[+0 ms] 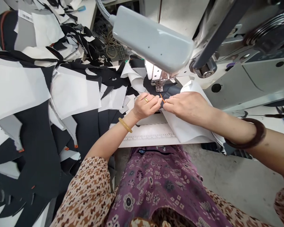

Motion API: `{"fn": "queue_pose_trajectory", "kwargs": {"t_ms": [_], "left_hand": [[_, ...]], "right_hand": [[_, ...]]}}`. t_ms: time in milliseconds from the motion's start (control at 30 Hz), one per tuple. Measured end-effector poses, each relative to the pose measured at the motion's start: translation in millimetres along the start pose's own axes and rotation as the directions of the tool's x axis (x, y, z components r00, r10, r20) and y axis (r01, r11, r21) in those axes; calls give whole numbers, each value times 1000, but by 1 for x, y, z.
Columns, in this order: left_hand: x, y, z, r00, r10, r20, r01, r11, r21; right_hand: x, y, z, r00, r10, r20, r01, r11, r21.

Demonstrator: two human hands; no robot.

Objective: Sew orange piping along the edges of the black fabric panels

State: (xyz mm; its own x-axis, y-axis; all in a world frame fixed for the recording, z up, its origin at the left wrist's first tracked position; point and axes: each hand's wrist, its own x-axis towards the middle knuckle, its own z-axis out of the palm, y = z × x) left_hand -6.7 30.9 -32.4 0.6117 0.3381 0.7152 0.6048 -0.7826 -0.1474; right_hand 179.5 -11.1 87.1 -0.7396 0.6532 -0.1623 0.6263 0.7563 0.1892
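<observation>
two hands are at work and i watch them from far away. the biggest thing is the sewing machine (239,63), grey, filling the far right corner of the tabletop (146,129). its long pale lamp (153,37) hangs over the middle. a big heap of black and white cut pieces (49,94) covers the whole left side of the tabletop, out to the left edge. a white sheet (191,129) lies at the near edge, under my right arm, and hangs a bit over it. a dark piece (167,91) lies on the machine bed, just under the presser foot (159,85), near the middle of the tabletop.

my right hand (188,105) lies flat on the white sheet, fingers close together, tips pushing down on the near edge of the dark piece. a dark bangle (251,134) is on that wrist. my left hand (146,105) is curled, fingers pressed together, tips on the dark piece too. the two hands nearly touch. i cannot tell which hand pinches the thin orange stick (162,98) that pokes up between them. a yellow bangle (125,125) is on the left wrist and a small gold ring (146,100) is on one finger.
</observation>
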Motion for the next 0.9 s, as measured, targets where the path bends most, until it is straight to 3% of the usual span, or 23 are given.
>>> {"fn": "queue_pose_trajectory", "kwargs": {"t_ms": [100, 233, 433, 533, 600, 667, 767, 900], "left_hand": [[2, -4, -6, 997, 13, -75, -10, 999, 37], [7, -8, -12, 999, -38, 35, 37, 999, 16], [23, -6, -26, 977, 210, 37, -211, 977, 23], [28, -4, -31, 967, 253, -35, -252, 967, 25], [29, -3, -32, 966, 253, -47, -252, 967, 22], [29, -2, -32, 972, 235, 20, -235, 972, -1], [30, -1, -30, 970, 149, 191, -143, 989, -47], [30, 2, -29, 955, 40, 295, -25, 998, -56]], "right_hand": [[6, 3, 1, 995, -12, -97, 11, 1000, -8], [12, 3, 4, 991, -16, -129, 12, 999, -31], [2, -16, 21, 964, -4, -266, -12, 998, -60], [-17, -32, 28, 938, 123, -323, -148, 987, -56], [-32, -41, 27, 920, 299, -255, -311, 950, -8], [-43, -44, 24, 905, 419, -80, -416, 908, 50], [-48, -39, 19, 911, 391, 131, -405, 908, 110], [-40, -24, 33, 970, 228, 82, -239, 956, 168]]}}
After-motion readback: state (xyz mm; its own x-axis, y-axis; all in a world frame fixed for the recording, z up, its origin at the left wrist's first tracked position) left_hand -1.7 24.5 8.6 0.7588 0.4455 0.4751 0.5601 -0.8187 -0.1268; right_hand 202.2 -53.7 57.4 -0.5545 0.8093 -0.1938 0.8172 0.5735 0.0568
